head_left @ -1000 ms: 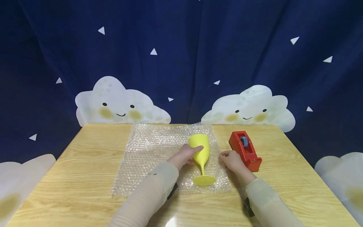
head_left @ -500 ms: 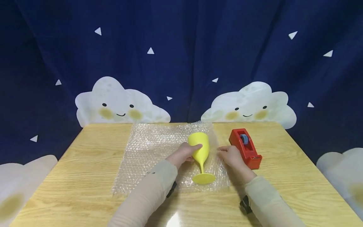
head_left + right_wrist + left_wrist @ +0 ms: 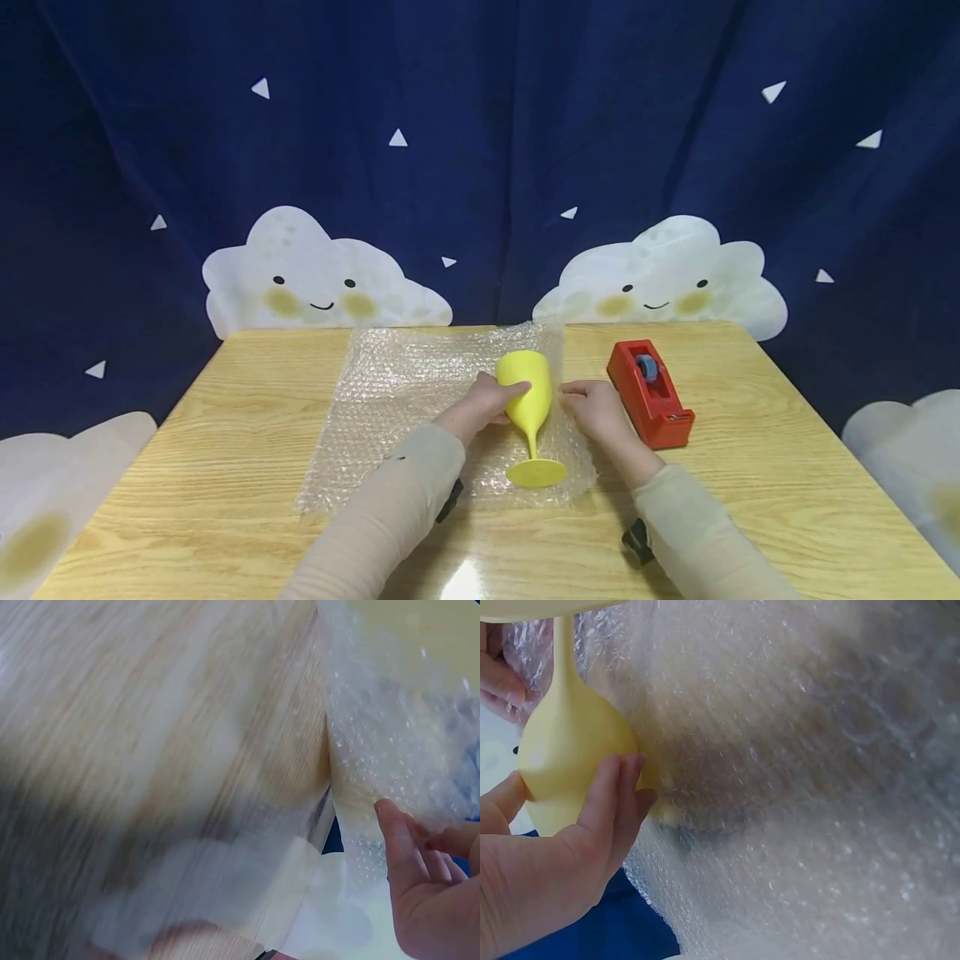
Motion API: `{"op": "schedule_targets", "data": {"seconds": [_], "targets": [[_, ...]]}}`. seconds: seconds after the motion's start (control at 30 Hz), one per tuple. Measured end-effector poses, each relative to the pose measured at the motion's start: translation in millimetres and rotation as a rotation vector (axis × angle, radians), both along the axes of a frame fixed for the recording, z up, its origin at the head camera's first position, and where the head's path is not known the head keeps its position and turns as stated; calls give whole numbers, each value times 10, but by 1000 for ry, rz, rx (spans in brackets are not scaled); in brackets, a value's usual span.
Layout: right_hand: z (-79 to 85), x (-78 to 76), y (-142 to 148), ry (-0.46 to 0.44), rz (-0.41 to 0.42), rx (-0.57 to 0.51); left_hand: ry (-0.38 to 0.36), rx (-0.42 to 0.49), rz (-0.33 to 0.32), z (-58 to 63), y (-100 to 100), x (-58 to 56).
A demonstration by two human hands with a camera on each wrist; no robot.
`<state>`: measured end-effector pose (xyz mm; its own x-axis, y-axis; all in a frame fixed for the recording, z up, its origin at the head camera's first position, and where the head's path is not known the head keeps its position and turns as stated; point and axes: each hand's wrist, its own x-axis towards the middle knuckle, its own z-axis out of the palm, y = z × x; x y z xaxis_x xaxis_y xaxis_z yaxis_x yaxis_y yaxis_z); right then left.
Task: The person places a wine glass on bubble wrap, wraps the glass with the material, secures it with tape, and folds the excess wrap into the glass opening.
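A yellow goblet (image 3: 531, 408) lies on a sheet of bubble wrap (image 3: 397, 400), its cup toward the back and its foot toward the front. My left hand (image 3: 483, 402) grips the goblet's cup from the left; in the left wrist view the thumb and fingers (image 3: 604, 795) curl around the yellow bowl. To the right of the goblet, my right hand (image 3: 596, 408) pinches the bubble wrap's right edge, which stands slightly raised off the table. The right wrist view has the wrap (image 3: 397, 750) between thumb and fingers.
A red tape dispenser (image 3: 651, 392) holding a blue roll stands just right of my right hand. The wooden table (image 3: 225, 433) extends to both sides of the wrap. Behind it hangs a dark blue curtain (image 3: 480, 167) with white clouds.
My right hand has moved left toward the goblet, drawing the wrap's right edge up and inward. The left hand and goblet have stayed almost in place.
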<state>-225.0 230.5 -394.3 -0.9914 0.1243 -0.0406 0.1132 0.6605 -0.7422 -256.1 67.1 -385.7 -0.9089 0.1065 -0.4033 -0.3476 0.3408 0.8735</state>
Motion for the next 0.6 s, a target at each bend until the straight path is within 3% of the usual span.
{"op": "schedule_targets", "data": {"seconds": [0.23, 0.47, 0.6], "targets": [[-11, 1, -82, 42, 4, -23, -19, 50, -36, -5, -51, -6], [38, -27, -136, -101, -25, -299, 32, 5, -68, -49, -105, -37], [67, -24, -148, -125, -22, -382, 42, -12, -92, -77, -103, -49]]}}
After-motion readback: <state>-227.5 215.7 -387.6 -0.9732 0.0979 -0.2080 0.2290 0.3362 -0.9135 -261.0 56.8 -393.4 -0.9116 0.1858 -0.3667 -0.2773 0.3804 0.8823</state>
